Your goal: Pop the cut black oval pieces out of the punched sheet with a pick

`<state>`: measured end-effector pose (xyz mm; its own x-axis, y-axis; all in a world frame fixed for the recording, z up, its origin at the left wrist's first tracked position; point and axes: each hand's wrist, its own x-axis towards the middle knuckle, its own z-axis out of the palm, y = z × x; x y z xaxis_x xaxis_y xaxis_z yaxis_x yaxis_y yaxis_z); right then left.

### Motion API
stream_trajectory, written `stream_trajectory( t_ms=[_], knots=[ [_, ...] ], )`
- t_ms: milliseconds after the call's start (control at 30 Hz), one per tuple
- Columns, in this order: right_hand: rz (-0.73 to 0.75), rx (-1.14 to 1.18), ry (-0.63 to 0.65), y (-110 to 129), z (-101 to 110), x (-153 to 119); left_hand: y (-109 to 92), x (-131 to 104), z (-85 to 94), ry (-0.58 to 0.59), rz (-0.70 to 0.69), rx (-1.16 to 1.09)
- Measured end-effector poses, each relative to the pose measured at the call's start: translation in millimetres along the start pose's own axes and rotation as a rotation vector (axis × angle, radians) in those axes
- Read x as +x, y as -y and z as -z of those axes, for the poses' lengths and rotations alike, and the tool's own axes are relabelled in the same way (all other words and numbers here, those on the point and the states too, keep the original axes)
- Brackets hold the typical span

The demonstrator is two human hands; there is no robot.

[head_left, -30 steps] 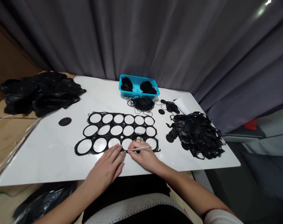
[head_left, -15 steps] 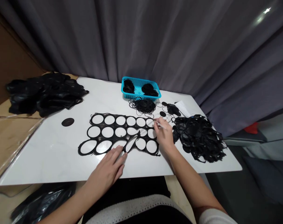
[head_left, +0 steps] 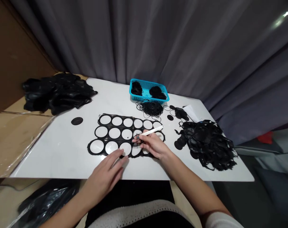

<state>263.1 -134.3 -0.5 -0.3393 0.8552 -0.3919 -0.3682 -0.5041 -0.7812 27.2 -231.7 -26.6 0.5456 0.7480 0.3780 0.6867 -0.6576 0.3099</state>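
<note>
A black rubber-like sheet (head_left: 121,139) with rows of round holes lies on the white table, its holes showing the tabletop. My left hand (head_left: 108,167) rests palm down at the sheet's near edge, fingers stretched out and touching it by a bottom-row hole. Over the sheet's right part, my right hand (head_left: 153,144) is closed on a slim white pen-like tool (head_left: 152,130), whose tip I cannot make out. Thin black strands or rings (head_left: 137,139) show at the right fingers; whether they are held is unclear. This hand hides several holes.
Behind the sheet is a blue basket (head_left: 148,98) with black ring bundles, and a pile of thin rings (head_left: 151,108) before it. Black scraps (head_left: 208,144) are heaped right, near loose discs (head_left: 170,117). A black disc (head_left: 77,121) and black sheets (head_left: 58,93) are left.
My right hand has moved left and nearer, from the sheet's upper right to over its middle right. The lifted strip there now lies flatter. The view has shifted slightly.
</note>
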Motion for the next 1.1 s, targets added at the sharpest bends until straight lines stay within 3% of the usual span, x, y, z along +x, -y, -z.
stream_trajectory(
  t_ms=[233,400,467,567,667,800,900,1100],
  knots=[
    [0.046,0.029,-0.073,-25,-30,-8,13,-14,-5.7,0.017,-0.015,0.102],
    [0.278,-0.016,-0.262,-1,-12,7,12,-15,-9.3,0.006,-0.027,0.127],
    [0.301,-0.021,-0.289,12,-4,11,12,-14,-8.8,0.003,-0.027,0.118],
    [0.210,-0.056,-0.207,15,-1,12,12,-14,-8.3,0.003,-0.024,0.113],
    [0.186,-0.193,-0.107,-4,-8,6,12,-14,-9.1,0.011,-0.028,0.134],
    [0.280,-0.618,0.015,-34,-22,-11,11,-16,-10.7,0.028,-0.018,0.134],
    [0.336,-0.893,0.032,-46,-29,-22,11,-15,-11.4,0.019,-0.012,0.105],
    [0.476,-1.069,0.034,-49,-32,-28,11,-13,-10.8,0.016,-0.007,0.079]
  ],
)
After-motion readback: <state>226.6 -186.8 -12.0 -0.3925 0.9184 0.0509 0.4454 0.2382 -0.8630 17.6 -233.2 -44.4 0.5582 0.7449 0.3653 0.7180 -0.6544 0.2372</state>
